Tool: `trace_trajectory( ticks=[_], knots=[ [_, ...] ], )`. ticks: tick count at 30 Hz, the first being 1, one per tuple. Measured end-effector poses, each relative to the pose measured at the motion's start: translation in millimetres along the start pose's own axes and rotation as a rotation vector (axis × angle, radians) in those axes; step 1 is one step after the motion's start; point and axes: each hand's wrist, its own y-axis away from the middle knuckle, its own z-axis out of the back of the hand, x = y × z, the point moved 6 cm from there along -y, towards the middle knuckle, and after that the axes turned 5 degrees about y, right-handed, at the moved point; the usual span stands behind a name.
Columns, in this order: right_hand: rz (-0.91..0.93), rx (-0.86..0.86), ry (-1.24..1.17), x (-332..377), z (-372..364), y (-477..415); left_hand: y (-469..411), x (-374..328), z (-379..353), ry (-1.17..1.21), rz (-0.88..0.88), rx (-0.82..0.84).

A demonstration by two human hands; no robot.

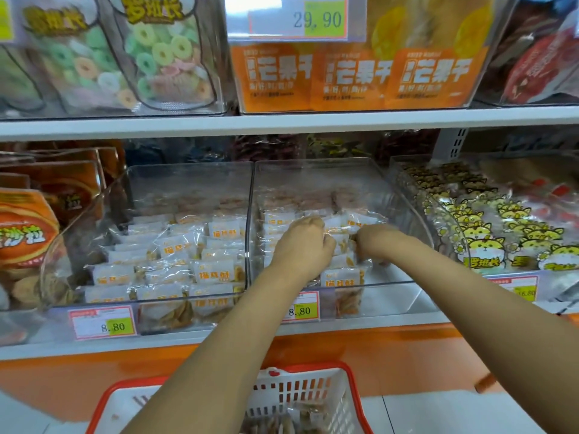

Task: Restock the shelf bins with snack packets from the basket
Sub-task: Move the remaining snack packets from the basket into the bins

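Two clear shelf bins stand side by side on the lower shelf. The left bin is nearly full of white-and-clear snack packets with orange lettering. The right bin holds fewer of the same packets, stacked toward its left and back. My left hand and my right hand are both inside the right bin, fingers closed on packets between them. A red-and-white basket sits below at the bottom edge, with a few packets left in it, partly hidden by my left forearm.
Price tags reading 8.80 hang on the bin fronts. A bin of yellow cat-print packets stands to the right, orange bags to the left. Above, an upper shelf carries orange mango packs and ring candy tubs.
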Motion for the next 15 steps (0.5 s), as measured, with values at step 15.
trace_trajectory(
  ticks=[15],
  knots=[
    [-0.019, -0.084, -0.017, -4, 3, -26, -1, 1, 0, 0.001, 0.014, 0.020]
  ],
)
